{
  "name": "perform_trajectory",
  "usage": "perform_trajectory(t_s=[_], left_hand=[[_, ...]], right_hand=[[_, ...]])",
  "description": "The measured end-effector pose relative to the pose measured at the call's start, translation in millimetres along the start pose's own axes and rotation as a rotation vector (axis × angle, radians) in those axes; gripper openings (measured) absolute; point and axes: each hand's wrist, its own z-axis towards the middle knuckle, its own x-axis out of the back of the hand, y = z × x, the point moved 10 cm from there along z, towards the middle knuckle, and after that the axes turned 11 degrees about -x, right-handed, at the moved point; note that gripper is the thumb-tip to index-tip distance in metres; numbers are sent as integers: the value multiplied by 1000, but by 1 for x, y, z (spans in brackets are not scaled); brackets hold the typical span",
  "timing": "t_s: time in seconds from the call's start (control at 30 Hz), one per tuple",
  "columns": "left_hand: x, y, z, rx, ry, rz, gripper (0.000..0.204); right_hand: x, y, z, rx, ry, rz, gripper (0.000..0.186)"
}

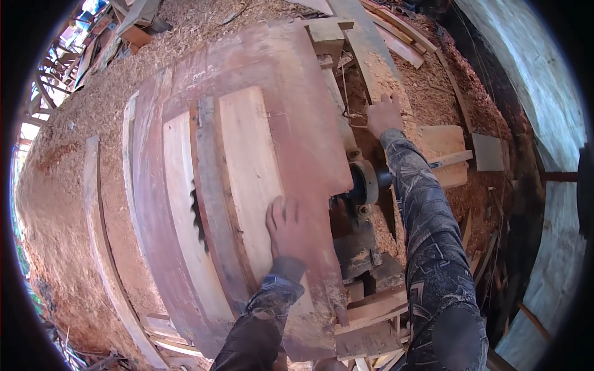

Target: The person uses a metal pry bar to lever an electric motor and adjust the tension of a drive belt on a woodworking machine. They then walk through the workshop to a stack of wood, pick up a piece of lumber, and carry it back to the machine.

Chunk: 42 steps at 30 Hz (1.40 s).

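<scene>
My left hand (286, 226) rests palm down on a pale sawn board (250, 148), its fingers stretched out near the board's right edge. The board lies on a reddish-brown saw table (300, 136). Beside it is a dark, weathered wooden strip (216, 167), and farther left a second pale board (179, 161). A toothed circular saw blade (197, 216) shows between the dark strip and that left board. Off the table's right side, my right hand (385, 116) is closed beside a sawdust-covered beam (376, 68) and a thin bent rod (352, 115). What it grips is hidden.
A round dark pulley (364, 182) with a shaft sits right of the table, below my right forearm. A long plank (102, 235) stands out at the left. Sawdust (198, 28) covers the ground. Pale sheeting (526, 68) hangs at the far right.
</scene>
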Motion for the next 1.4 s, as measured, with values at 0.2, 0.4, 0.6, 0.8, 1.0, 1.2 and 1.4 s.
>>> perform_trajectory(t_s=[0.2,0.4,0.6,0.8,1.0,1.2,1.4], left_hand=[[4,-5,3,24,-4,-129,49],[-1,-4,4,41,11,-172,45],[4,-1,5,25,23,-186,45],[7,-2,4,22,35,-171,47],[7,2,5,17,47,-193,50],[10,1,5,15,58,-194,49],[11,-2,5,26,71,-170,49]], right_hand=[[10,-13,14,20,36,112,15],[9,-15,19,8,-4,115,14],[18,-19,21,-3,-57,130,14],[13,-19,20,-30,-127,81,14],[3,-12,22,-32,-39,100,14],[3,-7,12,-74,-125,68,18],[15,-10,18,-75,-141,118,19]])
